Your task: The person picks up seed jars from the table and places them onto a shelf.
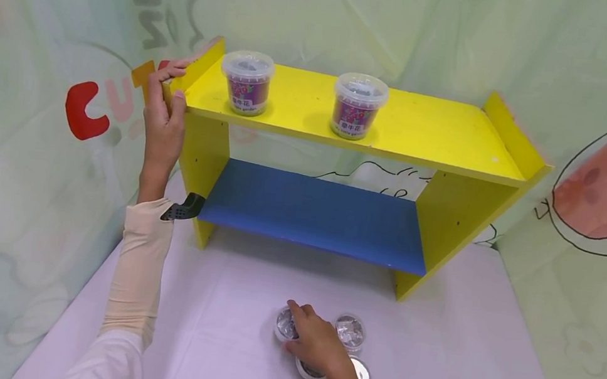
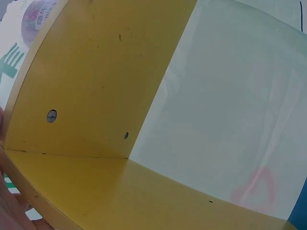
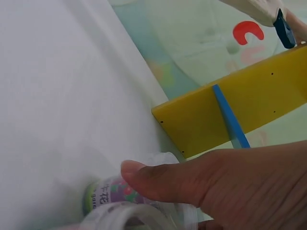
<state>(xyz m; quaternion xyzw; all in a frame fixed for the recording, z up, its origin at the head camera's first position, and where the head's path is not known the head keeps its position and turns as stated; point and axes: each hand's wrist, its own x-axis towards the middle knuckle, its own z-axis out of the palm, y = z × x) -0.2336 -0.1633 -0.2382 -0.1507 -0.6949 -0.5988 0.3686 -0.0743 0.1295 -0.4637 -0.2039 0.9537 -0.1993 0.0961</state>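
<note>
A yellow shelf with a blue lower board stands on the table. My left hand grips its upper left corner, with the fingers over the raised side edge; the left wrist view catches only part of that hand. Low in the head view, my right hand holds a clear plastic cup by its side. In the right wrist view the thumb lies across the cup's purple label; most of the other fingers are hidden.
On the shelf top stand two lidded cups, a left cup and a middle cup, with purple labels. Beside my right hand are more cups: one cup, a white-topped cup and a partly covered cup. Printed cloth hangs behind.
</note>
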